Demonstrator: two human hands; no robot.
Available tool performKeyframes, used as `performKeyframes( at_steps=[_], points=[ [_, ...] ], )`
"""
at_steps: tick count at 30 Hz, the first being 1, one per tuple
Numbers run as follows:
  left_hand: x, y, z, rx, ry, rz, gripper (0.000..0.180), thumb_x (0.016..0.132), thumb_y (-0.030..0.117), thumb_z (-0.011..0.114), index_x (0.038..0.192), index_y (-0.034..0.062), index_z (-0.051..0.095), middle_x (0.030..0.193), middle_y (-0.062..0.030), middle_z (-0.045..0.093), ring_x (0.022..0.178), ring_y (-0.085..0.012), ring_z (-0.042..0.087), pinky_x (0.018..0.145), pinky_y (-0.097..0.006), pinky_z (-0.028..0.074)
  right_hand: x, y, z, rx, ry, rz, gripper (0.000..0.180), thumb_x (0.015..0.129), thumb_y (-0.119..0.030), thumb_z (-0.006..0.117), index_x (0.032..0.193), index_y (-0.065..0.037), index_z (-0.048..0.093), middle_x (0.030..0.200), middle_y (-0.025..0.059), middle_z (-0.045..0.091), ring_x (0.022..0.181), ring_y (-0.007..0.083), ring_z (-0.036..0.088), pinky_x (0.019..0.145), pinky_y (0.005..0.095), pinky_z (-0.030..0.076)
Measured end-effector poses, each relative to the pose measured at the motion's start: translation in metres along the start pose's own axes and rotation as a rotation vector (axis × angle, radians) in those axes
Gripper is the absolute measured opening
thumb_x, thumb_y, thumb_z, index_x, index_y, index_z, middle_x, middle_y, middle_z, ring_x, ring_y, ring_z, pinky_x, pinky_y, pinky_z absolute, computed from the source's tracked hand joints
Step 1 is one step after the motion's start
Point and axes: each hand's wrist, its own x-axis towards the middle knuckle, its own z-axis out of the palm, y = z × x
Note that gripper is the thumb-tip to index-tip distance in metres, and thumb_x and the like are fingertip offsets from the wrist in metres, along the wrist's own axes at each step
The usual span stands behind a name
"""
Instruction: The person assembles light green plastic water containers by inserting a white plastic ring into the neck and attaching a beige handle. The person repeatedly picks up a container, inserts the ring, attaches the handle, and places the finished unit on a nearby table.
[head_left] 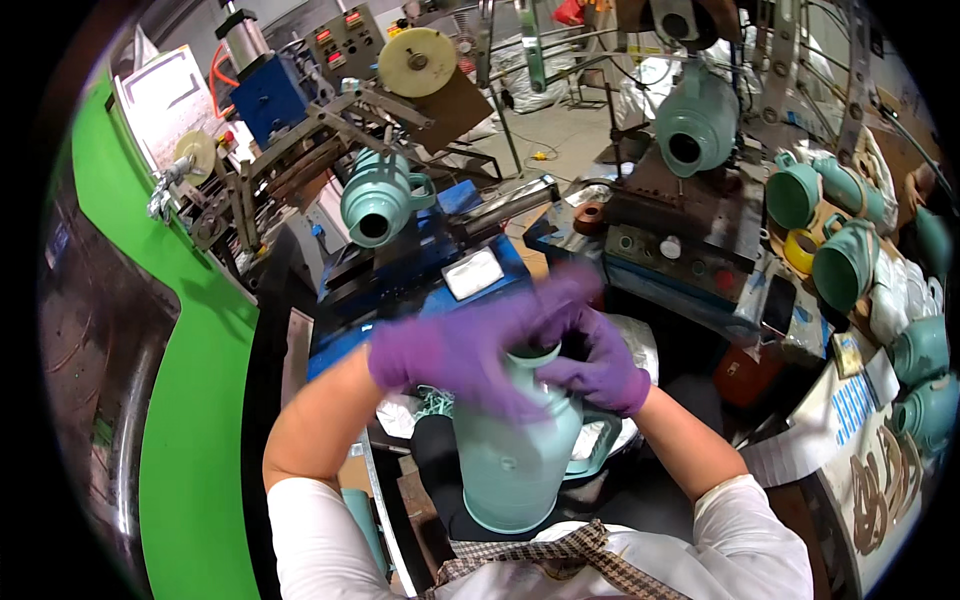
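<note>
A pale green plastic jug with a narrow neck and a side handle stands upright on my lap, its neck end up. My left hand, in a purple glove, reaches across the jug's shoulder and neck. Its fingers are smeared by motion, so their grip cannot be made out. On the other side of the neck, my right hand, gloved too, has its thumb and fingers curled in around the rim. The two hands overlap above the mouth, which is partly hidden.
Ahead, one machine holds a green jug on its side; another sits in the press at right. More green jugs crowd the right, near a yellow tape roll. Green shavings lie beside my lap. A bright green panel borders the left.
</note>
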Motion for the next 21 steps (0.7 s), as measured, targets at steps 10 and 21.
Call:
performKeyframes(
  at_steps=[10,21],
  points=[
    [-0.099,0.046,-0.008,0.198,0.177,-0.384,0.059,0.081,0.035,0.081,0.129,0.0081,0.059,0.125,-0.0115,0.062,0.116,-0.024,0.06,0.101,-0.036,0.046,0.007,-0.059,-0.064,-0.922,0.551,-0.401,0.029,0.085,-0.004,0.073,0.113,-0.002,0.068,0.096,0.0113,0.07,0.083,0.0184,0.068,0.075,0.0306,0.054],
    [-0.236,-0.105,0.163,-0.333,1.468,-0.454,0.051,0.079,0.005,0.075,0.127,0.0025,0.058,0.122,-0.0125,0.059,0.111,-0.0318,0.058,0.097,-0.041,0.049,0.087,-0.079,-0.195,-1.741,0.736,0.25,0.071,0.087,-0.02,0.062,0.154,-0.026,0.037,0.087,0.0227,0.069,0.076,0.0409,0.068,0.07,0.0505,0.052]
  ],
)
